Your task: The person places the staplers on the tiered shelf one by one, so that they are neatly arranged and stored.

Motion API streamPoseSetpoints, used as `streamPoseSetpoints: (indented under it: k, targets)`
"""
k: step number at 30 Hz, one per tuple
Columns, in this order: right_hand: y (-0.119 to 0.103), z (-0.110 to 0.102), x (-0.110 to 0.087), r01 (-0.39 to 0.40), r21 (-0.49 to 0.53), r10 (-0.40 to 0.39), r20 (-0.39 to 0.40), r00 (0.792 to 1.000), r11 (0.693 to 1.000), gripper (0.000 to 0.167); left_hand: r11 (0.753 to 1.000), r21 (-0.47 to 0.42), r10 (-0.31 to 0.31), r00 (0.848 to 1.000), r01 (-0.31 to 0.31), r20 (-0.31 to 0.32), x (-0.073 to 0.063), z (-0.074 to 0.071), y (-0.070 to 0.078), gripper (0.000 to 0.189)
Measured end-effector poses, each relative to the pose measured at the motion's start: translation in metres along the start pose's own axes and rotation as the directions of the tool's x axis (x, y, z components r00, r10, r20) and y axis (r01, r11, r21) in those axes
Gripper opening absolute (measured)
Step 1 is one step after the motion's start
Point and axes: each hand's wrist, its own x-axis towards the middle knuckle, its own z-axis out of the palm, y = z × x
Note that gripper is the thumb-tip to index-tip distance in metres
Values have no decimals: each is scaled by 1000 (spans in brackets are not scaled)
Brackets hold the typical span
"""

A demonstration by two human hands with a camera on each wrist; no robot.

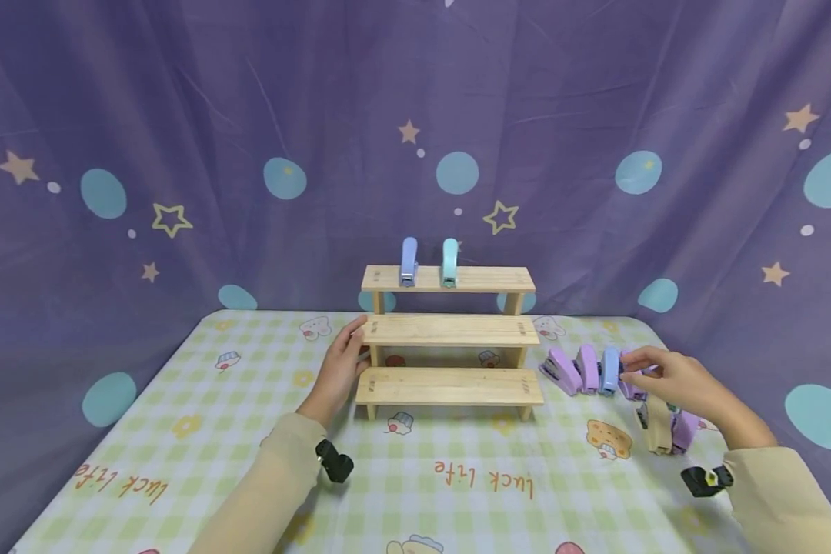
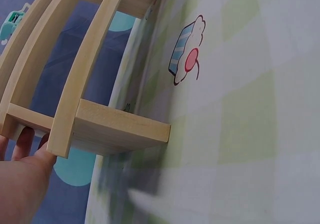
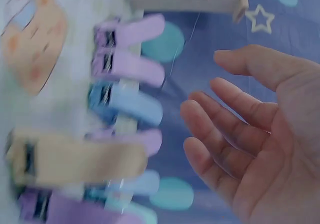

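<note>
A three-tier wooden display stand (image 1: 450, 386) stands mid-table. My left hand (image 1: 335, 369) grips its left end, the fingers curled round the wood in the left wrist view. On the top tier a blue stapler (image 1: 408, 263) and a mint stapler (image 1: 449, 263) stand side by side. To the right of the stand, my right hand (image 1: 689, 388) hovers over a group of staplers, its fingers relaxed and holding nothing. Below it are purple staplers (image 3: 135, 69), a blue stapler (image 3: 135, 106), a beige stapler (image 3: 85, 161) and a darker purple one (image 3: 75, 209). The hand partly hides the group in the head view.
A checked tablecloth (image 1: 249, 431) with printed cartoons and lettering covers the table. Behind it hangs a purple curtain (image 1: 346, 154) with stars and dots, close to the stand's back. A black wrist camera (image 1: 335, 462) is strapped to the left wrist, another (image 1: 706, 481) to the right.
</note>
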Motion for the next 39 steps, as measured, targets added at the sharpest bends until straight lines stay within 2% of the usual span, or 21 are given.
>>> streamPoseSetpoints:
  k: [4, 10, 20, 27, 34, 39]
  targets:
    - [18, -2, -16, -36, -27, 36, 0, 999, 999, 39, 1000, -1, -3, 1000, 3, -1, -1, 0, 0, 48]
    - [33, -3, -31, -95, -28, 96, 8, 995, 995, 48, 1000, -12, -2, 1000, 2, 0, -1, 1, 0, 47]
    - [48, 7, -41, -151, -25, 153, 71, 986, 988, 64, 1000, -18, 4, 1000, -3, 13, 0, 0, 0, 49]
    - [49, 12, -40, -192, 0, 190, 122, 974, 981, 67, 1000, -26, -2, 1000, 2, 1, 1, 2, 0, 48]
    - [45, 20, -42, -266, 113, 249, 143, 958, 957, 71, 1000, -16, -6, 1000, 6, 0, 0, 2, 1, 47]
    - [40, 27, -44, -249, 144, 223, 178, 959, 958, 61, 1000, -26, -6, 1000, 6, 0, -1, 1, 1, 47]
